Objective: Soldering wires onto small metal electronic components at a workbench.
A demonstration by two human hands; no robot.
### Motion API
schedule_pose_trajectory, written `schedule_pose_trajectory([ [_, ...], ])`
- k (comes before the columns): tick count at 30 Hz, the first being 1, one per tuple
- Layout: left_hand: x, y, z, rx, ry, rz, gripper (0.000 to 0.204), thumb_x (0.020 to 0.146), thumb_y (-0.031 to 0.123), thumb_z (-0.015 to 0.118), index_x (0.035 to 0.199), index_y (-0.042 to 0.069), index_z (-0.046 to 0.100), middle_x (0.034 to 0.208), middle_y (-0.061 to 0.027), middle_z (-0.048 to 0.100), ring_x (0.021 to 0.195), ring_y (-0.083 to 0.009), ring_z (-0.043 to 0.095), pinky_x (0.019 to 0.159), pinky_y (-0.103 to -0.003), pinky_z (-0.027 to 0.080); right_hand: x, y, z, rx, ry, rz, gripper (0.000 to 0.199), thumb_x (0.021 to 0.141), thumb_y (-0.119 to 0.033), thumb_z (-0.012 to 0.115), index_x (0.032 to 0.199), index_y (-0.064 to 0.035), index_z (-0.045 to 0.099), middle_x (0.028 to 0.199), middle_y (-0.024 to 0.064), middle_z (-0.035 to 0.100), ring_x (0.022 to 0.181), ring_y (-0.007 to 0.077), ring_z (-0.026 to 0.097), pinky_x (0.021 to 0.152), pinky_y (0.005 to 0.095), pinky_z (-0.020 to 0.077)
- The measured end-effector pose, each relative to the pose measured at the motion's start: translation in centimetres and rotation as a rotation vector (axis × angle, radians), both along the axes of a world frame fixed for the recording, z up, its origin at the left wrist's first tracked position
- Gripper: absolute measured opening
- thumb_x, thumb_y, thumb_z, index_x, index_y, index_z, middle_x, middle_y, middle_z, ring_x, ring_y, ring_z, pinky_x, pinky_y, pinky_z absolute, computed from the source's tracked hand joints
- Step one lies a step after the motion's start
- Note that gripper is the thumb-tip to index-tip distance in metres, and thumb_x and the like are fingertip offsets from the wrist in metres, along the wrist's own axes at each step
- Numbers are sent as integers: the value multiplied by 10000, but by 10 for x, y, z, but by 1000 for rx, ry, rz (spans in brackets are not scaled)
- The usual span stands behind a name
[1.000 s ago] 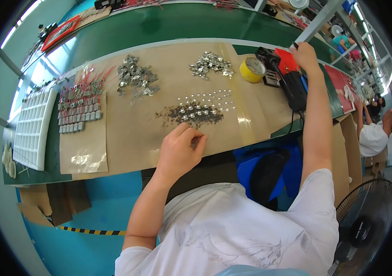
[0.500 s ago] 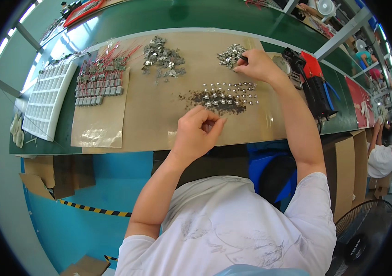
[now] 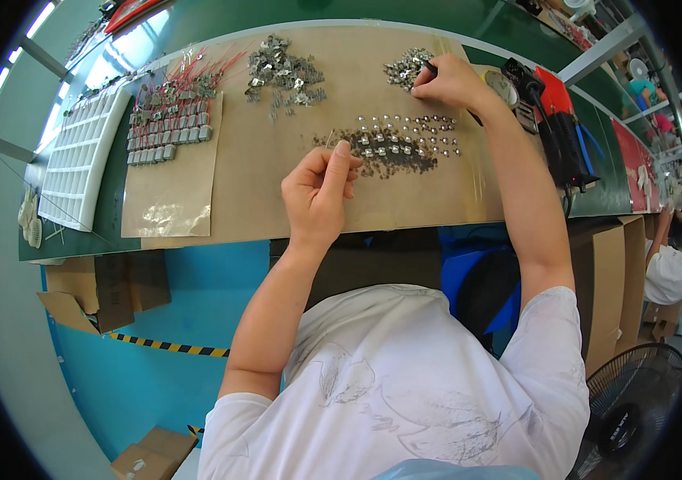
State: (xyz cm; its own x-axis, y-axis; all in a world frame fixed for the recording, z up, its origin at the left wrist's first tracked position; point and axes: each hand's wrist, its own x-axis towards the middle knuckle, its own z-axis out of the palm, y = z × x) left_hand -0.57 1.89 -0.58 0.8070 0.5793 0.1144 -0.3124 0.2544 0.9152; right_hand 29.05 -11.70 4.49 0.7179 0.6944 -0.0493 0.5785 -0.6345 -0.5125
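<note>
My right hand (image 3: 454, 85) is closed around a slim black tool (image 3: 432, 70); its dark end shows above the fingers, and its kind is hidden. The fingertips are at the near edge of a pile of small silver metal parts (image 3: 406, 67). My left hand (image 3: 321, 192) is raised over the mat, thumb and forefinger pinched together. A thin pale sliver shows at its fingertips, too small to name. To the right of that hand, small shiny metal pieces (image 3: 393, 138) stand in rows, some over a scatter of tiny dark bits (image 3: 413, 162).
A larger heap of silver metal parts (image 3: 281, 72) lies farther left. Grey blocks with red wires (image 3: 169, 132) sit in rows beside a white compartment tray (image 3: 85, 160). On the right stands a black device (image 3: 561, 160) with a cable, near a red object (image 3: 553, 92).
My left hand has moved left and up from the near edge of the rows and turned, thumb upward. My right hand stays by the silver pile. The whole view has shifted slightly.
</note>
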Motion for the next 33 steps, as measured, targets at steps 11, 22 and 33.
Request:
schedule_pose_trajectory([
  [11,7,-7,-8,315,77,7,170,983,38,816,1129,-39,773,935,-9,735,781,-47,633,687,-213,520,-80,-20,25,272,-104,29,284,843,-119,839,1107,-25,792,854,28,771,711,82,627,671,261,509],
  [22,1,-2,4,466,14,-194,210,927,-36,827,1136,-22,804,1119,-79,803,972,-119,730,841,-261,582,-187,-49,6,576,58,145,338,852,33,809,1179,-50,781,882,15,766,621,61,537,579,233,460],
  [33,2,-9,6,585,136,-164,95,933,-12,808,1018,-10,766,1042,-55,776,889,-128,707,714,-284,567,-188,-70,-2,517,26,89,306,877,55,785,1168,-40,781,926,61,748,656,95,600,590,245,472],
])
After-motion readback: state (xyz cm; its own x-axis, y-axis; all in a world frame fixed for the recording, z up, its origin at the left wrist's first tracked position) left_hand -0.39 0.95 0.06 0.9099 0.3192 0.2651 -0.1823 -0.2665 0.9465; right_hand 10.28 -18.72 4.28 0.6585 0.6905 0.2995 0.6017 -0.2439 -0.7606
